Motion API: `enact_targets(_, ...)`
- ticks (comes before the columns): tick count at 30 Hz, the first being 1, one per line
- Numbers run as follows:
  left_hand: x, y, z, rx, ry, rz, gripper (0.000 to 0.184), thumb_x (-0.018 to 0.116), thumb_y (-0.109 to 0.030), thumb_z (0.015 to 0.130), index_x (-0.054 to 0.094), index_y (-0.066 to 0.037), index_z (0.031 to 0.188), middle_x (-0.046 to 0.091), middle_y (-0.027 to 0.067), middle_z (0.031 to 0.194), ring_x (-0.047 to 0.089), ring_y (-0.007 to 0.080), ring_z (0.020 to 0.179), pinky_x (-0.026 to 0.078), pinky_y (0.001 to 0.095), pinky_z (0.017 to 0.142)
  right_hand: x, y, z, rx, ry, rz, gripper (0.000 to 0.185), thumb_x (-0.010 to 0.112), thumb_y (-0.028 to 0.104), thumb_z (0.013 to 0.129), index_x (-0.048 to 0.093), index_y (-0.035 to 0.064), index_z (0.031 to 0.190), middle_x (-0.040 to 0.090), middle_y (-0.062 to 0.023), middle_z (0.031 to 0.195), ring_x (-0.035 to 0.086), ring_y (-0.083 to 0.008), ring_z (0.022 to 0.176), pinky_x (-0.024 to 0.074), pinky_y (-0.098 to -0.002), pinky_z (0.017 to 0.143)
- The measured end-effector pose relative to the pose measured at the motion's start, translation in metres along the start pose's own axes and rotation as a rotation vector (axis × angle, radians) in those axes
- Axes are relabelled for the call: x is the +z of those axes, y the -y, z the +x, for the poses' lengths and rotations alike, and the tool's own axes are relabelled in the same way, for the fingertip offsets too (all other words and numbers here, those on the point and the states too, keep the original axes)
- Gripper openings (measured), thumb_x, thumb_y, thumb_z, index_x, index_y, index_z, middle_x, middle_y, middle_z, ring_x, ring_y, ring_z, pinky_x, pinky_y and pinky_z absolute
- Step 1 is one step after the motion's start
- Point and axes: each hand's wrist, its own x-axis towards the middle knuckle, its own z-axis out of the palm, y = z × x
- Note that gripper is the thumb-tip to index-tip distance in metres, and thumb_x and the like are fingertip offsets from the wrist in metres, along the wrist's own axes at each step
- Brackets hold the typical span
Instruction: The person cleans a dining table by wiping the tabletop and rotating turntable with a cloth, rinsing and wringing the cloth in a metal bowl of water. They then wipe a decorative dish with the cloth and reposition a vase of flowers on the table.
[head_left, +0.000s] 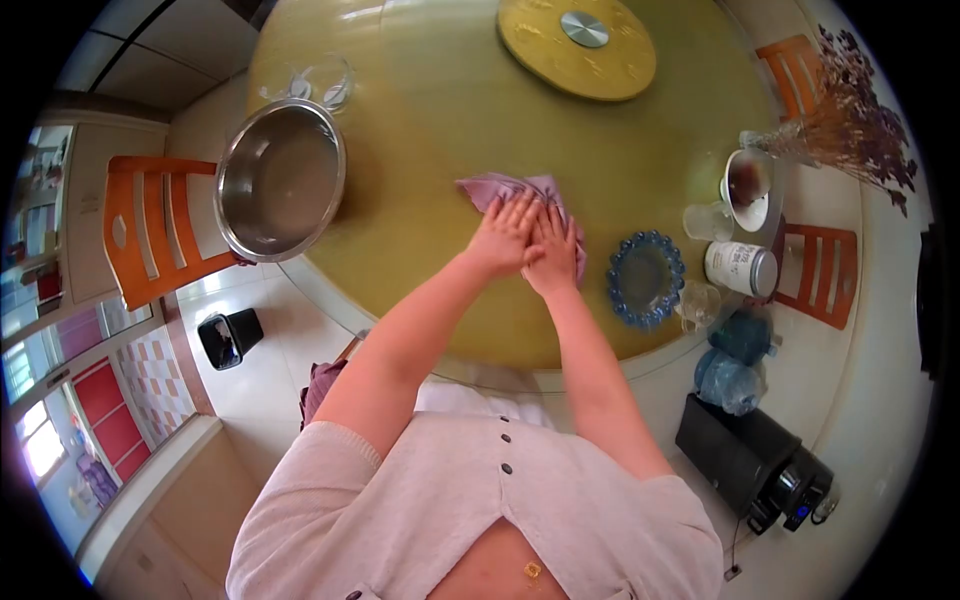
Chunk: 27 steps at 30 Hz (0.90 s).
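Note:
A pinkish-purple cloth [497, 185] lies crumpled on the yellow-green round table [400, 290], in front of my body. My left hand [506, 236] rests on it, palm down, with the fingers stretched out and slightly apart. Right beside it, my right hand [551, 252] also lies flat on the cloth, fingers extended. The two hands touch and partly overlap near the thumbs. Cloth edges show beyond the fingertips and along the right hand's outer side; the part under the palms is hidden.
A steel basin [232, 185] stands at the left table edge, glassware [335, 92] behind it. Rightward are a blue beaded-rim glass dish [645, 282], a tumbler [706, 221], a white bowl [752, 214] and a jar [738, 268]. A yellow turntable [625, 65] sits at the back.

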Motion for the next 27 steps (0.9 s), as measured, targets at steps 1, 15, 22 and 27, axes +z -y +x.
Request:
enact_targets(1, 0.006, -0.010, -0.008, 0.016, 0.003, -0.006, 0.083, 0.040, -0.058, 0.089, 0.015, -0.005, 0.148, 0.011, 0.0148, 0.155, 0.010, 0.0277, 0.143, 0.003, 0.0452, 0.115, 0.004, -0.001, -0.017, 0.015, 0.002, -0.007, 0.064, 0.043, 0.034, 0.088, 0.028, 0.0107, 0.145, 0.025, -0.0055, 0.152, 0.017, -0.0238, 0.142, 0.0093, -0.0518, 0.113)
enact_targets(15, 0.019, 0.019, -0.204, -0.064, 0.080, -0.062, 0.087, 0.051, -0.051, 0.086, 0.013, -0.002, 0.147, 0.017, 0.0182, 0.153, 0.016, 0.0304, 0.142, 0.011, 0.0435, 0.115, 0.009, 0.111, -0.105, -0.345, 0.029, 0.197, 0.080, 0.056, 0.050, 0.078, 0.035, 0.0043, 0.140, 0.028, -0.0142, 0.149, 0.024, -0.0336, 0.137, 0.0135, -0.0525, 0.112)
enact_targets(22, 0.010, 0.076, -0.255, -0.470, -0.170, -0.114, 0.081, 0.048, -0.041, 0.091, 0.007, 0.002, 0.147, 0.012, 0.0192, 0.153, 0.013, 0.0327, 0.142, 0.010, 0.0445, 0.115, 0.018, 0.204, -0.040, -0.657, -0.049, 0.130, 0.066, 0.043, 0.038, 0.086, 0.033, 0.0065, 0.143, 0.026, -0.0134, 0.151, 0.022, -0.0317, 0.139, 0.0123, -0.0497, 0.113)
enact_targets(27, 0.036, 0.058, -0.272, -0.591, -0.251, -0.134, 0.082, 0.048, -0.040, 0.090, 0.005, 0.004, 0.146, 0.011, 0.0224, 0.152, 0.011, 0.0353, 0.142, 0.009, 0.0462, 0.115, 0.018, 0.212, -0.045, -0.767, 0.010, 0.046, 0.064, 0.038, 0.037, 0.088, 0.030, 0.0073, 0.144, 0.021, -0.0117, 0.153, 0.019, -0.0306, 0.140, 0.0095, -0.0486, 0.114)
